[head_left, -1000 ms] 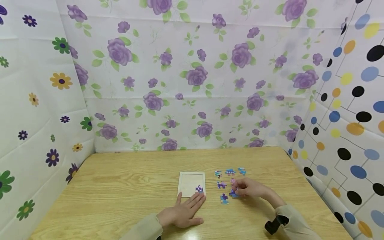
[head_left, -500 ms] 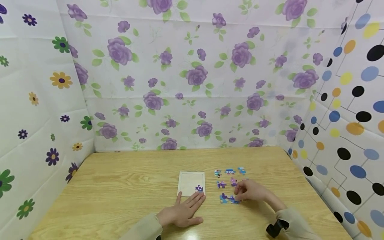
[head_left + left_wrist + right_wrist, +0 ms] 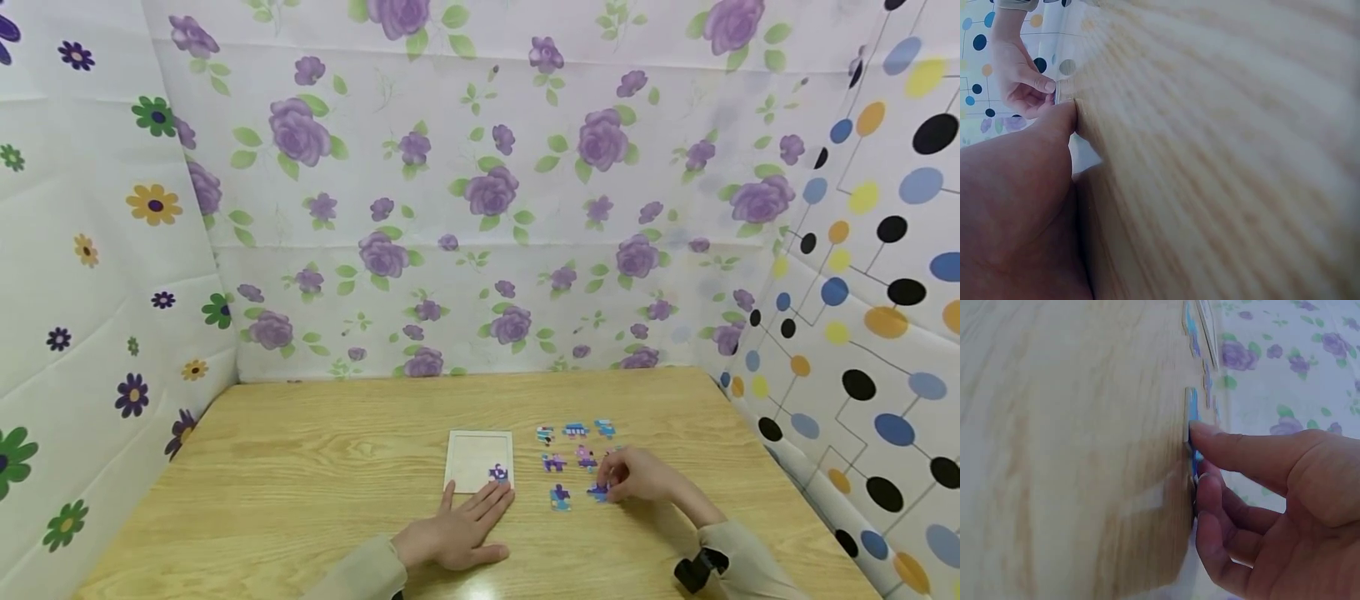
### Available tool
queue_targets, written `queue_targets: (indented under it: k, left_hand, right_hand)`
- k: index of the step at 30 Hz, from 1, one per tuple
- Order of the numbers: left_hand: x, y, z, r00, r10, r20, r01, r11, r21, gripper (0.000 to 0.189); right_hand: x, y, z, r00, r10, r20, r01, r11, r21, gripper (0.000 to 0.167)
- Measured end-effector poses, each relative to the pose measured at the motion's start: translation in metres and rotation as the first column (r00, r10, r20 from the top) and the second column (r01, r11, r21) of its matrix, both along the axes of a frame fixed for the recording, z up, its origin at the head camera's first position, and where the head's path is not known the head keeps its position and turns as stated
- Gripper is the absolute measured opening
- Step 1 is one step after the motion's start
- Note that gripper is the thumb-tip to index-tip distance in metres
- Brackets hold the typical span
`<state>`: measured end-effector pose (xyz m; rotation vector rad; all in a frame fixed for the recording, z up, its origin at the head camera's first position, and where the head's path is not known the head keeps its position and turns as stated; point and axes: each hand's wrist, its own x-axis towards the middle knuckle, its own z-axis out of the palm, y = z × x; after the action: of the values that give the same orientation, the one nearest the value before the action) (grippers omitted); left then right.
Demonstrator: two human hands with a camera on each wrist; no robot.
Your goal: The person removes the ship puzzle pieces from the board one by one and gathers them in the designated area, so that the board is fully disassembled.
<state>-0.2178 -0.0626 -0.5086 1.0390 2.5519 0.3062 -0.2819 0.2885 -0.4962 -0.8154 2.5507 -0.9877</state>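
My left hand (image 3: 467, 530) lies flat on the table with straight fingers, their tips at the near edge of a white puzzle frame (image 3: 468, 457). One purple-and-white jigsaw piece (image 3: 498, 472) sits in the frame's near right corner. To the right, my right hand (image 3: 639, 477) pinches a purple-and-blue jigsaw piece (image 3: 598, 492) between thumb and fingers, low at the tabletop. In the right wrist view the thumb presses on this jigsaw piece (image 3: 1190, 409), seen edge-on. The left wrist view shows mostly the left hand (image 3: 1016, 206) and wood.
Several loose jigsaw pieces lie right of the frame: a back row with a blue piece (image 3: 576, 430), a middle row with a pink piece (image 3: 586, 456), and a purple-blue piece (image 3: 560, 497) in front. Patterned cloth walls (image 3: 480, 208) enclose the wooden table (image 3: 337, 442).
The right hand has moved the purple-and-blue jigsaw piece toward me, then to the right, away from the front piece beside it. My left hand stays in place.
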Motion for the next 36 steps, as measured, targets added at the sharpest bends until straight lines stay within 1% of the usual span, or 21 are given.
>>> queue_targets:
  k: [6, 8, 10, 12, 14, 16, 19, 22, 23, 27, 29, 30, 31, 36]
  left_hand:
    - [-0.001, 0.001, 0.0, 1.0, 0.008, -0.024, -0.008, 1.0, -0.006, 0.076]
    - [-0.002, 0.0, -0.005, 1.0, 0.006, -0.019, -0.006, 1.0, -0.001, 0.077]
    - [-0.002, 0.0, -0.01, 1.0, 0.007, -0.018, -0.007, 1.0, 0.008, 0.077]
    - [-0.003, -0.001, -0.014, 1.0, 0.006, -0.023, -0.005, 1.0, 0.019, 0.078]
    - [-0.003, -0.001, -0.016, 1.0, 0.005, -0.026, -0.005, 1.0, 0.022, 0.078]
    - [-0.002, -0.001, -0.013, 0.999, 0.009, -0.036, -0.008, 1.0, 0.01, 0.078]
    - [0.0, 0.001, -0.006, 0.999, 0.015, -0.042, -0.015, 1.0, -0.005, 0.077]
    - [0.001, 0.002, -0.001, 0.998, 0.023, -0.052, -0.024, 1.0, -0.019, 0.076]
    - [0.0, 0.002, -0.004, 0.998, 0.023, -0.057, -0.024, 1.0, -0.014, 0.077]
    - [-0.008, 0.0, -0.021, 0.997, 0.019, -0.081, -0.019, 1.0, 0.005, 0.078]
    - [-0.01, -0.001, -0.027, 0.996, 0.018, -0.089, -0.016, 1.0, 0.021, 0.078]
    - [-0.009, -0.001, -0.027, 0.996, 0.016, -0.089, -0.014, 1.0, 0.022, 0.078]
    - [-0.008, -0.001, -0.024, 0.996, 0.017, -0.084, -0.016, 1.0, 0.019, 0.078]
    - [-0.001, 0.001, -0.006, 0.998, 0.014, -0.068, -0.014, 1.0, -0.011, 0.077]
  right_hand:
    - [-0.002, 0.002, -0.001, 0.999, 0.028, 0.035, -0.028, 0.999, -0.019, 0.007]
    - [-0.002, 0.002, -0.001, 0.998, 0.037, 0.046, -0.036, 0.999, -0.023, 0.006]
    - [-0.003, 0.002, 0.0, 0.998, 0.044, 0.04, -0.042, 0.999, -0.035, 0.006]
    - [-0.004, 0.0, 0.002, 0.998, 0.052, 0.017, -0.051, 0.998, -0.046, 0.006]
    - [-0.006, -0.003, 0.004, 0.999, 0.053, -0.004, -0.053, 0.997, -0.055, 0.008]
    - [-0.009, -0.008, 0.007, 0.999, 0.038, -0.029, -0.039, 0.998, -0.049, 0.009]
    - [-0.012, -0.018, 0.013, 0.998, 0.028, -0.063, -0.03, 0.999, -0.033, 0.012]
    - [-0.016, -0.029, 0.019, 0.996, 0.046, -0.081, -0.05, 0.998, -0.038, 0.016]
    - [-0.017, -0.033, 0.021, 0.995, 0.054, -0.08, -0.057, 0.998, -0.036, 0.017]
    - [-0.021, -0.047, 0.026, 0.997, 0.072, -0.028, -0.074, 0.996, -0.053, 0.022]
    - [-0.024, -0.055, 0.027, 0.997, 0.074, -0.014, -0.075, 0.996, -0.054, 0.023]
    - [-0.024, -0.059, 0.028, 0.997, 0.08, -0.008, -0.081, 0.995, -0.06, 0.023]
    - [-0.025, -0.063, 0.028, 0.996, 0.086, -0.011, -0.087, 0.995, -0.058, 0.024]
    - [-0.03, -0.084, 0.027, 0.992, 0.123, -0.026, -0.124, 0.992, -0.03, 0.022]
